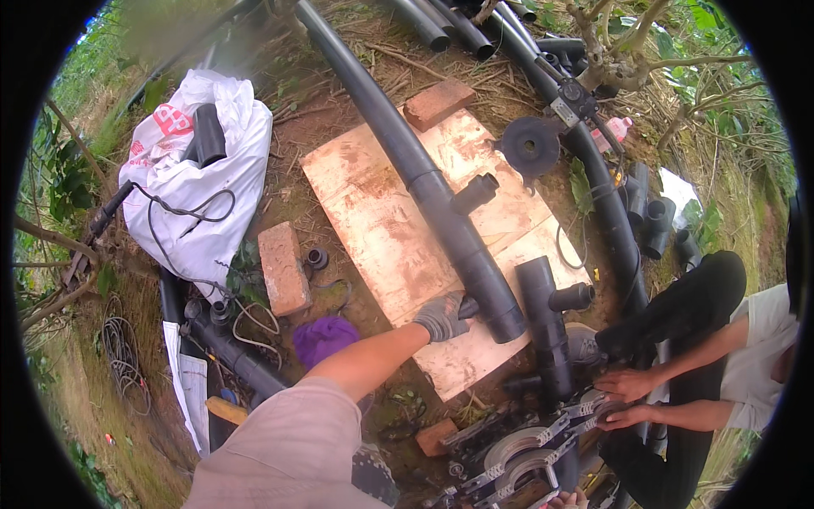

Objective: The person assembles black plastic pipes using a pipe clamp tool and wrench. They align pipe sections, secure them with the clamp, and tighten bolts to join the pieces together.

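My left hand (443,317), in a grey glove with dark fingertips, grips the side of a long black plastic pipe (407,153) near its close end. Part of the fingers is hidden against the pipe. A short side branch (476,193) sticks out of this pipe to the right, and the pipe lies across a stained tan board (373,229). Right of its end is a second black tee pipe (543,318). My right hand does not show clearly. Bare fingertips (566,500) touch the metal clamp frame (519,458) at the lower edge; whose they are I cannot tell.
A co-worker's two hands (626,400) are on the clamp frame at the right. Bricks (284,268) lie beside the board, near a purple cloth (324,339). A white sack (242,170) stands at left. A black disc (531,147) and a long pipe (606,199) lie at right.
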Tool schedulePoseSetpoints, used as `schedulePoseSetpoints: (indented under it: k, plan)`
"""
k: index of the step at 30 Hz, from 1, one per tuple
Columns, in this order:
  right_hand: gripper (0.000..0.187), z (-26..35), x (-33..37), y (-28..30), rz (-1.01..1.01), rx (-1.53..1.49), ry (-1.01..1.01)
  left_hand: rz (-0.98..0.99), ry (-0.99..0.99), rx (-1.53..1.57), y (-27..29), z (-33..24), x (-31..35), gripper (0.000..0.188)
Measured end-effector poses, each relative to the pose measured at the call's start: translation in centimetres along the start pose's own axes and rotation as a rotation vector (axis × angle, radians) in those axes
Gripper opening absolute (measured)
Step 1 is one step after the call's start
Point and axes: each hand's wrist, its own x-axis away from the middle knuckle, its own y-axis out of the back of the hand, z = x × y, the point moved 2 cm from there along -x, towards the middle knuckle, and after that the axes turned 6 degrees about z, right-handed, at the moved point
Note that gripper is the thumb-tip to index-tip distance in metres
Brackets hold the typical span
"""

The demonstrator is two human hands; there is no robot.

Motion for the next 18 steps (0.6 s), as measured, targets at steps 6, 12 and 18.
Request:
schedulePoseSetpoints:
  k: [6,12,18]
  plan:
    - [0.039,1.0,-0.1,0.1,0.064,-0.087,-0.052,0.002,-0.043,0.399,0.9,1.7,2.7,0.073]
    - [0.038,8.5,0.4,-3.4,0.427,0.176,0.560,-0.324,-0.211,0.414,1.3,-0.1,7.5,0.071]
    - [0.062,15.0,1.6,-24.7,0.935,0.679,0.460,-0.544,-0.452,0.271,2.5,-3.3,8.6,0.060]
